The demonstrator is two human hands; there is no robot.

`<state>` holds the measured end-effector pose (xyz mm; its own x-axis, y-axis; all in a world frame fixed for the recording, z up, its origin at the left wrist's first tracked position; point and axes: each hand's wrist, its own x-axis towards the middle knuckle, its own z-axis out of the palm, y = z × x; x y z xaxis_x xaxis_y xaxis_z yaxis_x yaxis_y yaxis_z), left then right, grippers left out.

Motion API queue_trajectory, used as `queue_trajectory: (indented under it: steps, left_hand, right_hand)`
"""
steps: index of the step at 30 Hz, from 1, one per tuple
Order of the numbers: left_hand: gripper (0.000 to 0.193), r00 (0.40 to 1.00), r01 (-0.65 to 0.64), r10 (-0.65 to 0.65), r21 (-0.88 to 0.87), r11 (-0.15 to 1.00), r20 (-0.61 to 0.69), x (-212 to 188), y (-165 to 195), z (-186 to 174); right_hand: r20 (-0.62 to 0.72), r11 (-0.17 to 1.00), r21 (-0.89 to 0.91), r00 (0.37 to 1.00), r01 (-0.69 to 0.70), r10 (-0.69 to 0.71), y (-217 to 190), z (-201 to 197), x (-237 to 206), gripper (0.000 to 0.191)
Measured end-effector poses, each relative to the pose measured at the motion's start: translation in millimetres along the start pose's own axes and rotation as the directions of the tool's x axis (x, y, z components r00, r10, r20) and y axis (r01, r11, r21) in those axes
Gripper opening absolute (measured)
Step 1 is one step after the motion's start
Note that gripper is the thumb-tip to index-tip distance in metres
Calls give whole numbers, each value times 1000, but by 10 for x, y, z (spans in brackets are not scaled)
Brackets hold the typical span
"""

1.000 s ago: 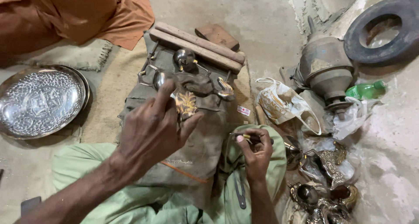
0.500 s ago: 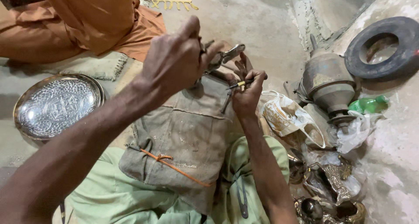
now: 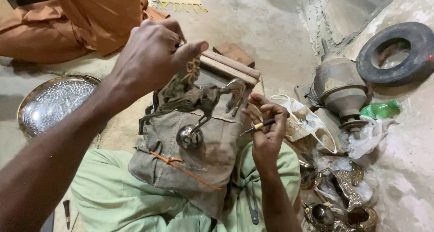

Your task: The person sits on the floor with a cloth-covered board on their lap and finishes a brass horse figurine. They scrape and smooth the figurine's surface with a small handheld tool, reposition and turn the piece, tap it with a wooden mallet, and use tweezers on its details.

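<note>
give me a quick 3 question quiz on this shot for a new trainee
1. True or false: the left hand holds the metal horse figure up above the cloth pad.
2. What does the right hand grip? A) thin pointed tool B) hammer C) brush
3. On which side of the picture does the embossed metal plate lie?

Key
1. True
2. A, the thin pointed tool, pinched in the fingers
3. The left side
</note>
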<state>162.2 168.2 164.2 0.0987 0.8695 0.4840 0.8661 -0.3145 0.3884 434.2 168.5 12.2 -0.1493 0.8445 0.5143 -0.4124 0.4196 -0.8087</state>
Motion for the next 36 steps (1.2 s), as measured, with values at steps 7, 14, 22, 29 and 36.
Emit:
queue_trajectory:
  steps: [7,14,22,29,36]
  left_hand:
    - [66,998,54,-53,50,997,-24,-110,-353,-16]
    - [43,898,439,-381,-399,805,220,-120,-397,-50]
    - [46,925,315,-280,-928,196,255,-523,-328,-130]
    - [28,852,135,-522,-950,283,-34,-923,-372,-76]
    - [26,716,109,-697,-992,59,37,-1147,-266,46]
  right_hand:
    - [-57,991,-132,998,8,-16,45,227,-132,35]
    - [-24,997,59,998,51,-50,515,630,-147,29]
    - [-126,975,222,992,32,-4,738,1097,-48,19]
    - [-88,996,91,996,-16,24,711,1294,-133,20]
    - [-35,997,54,998,57,-56,520,1167,-229,23]
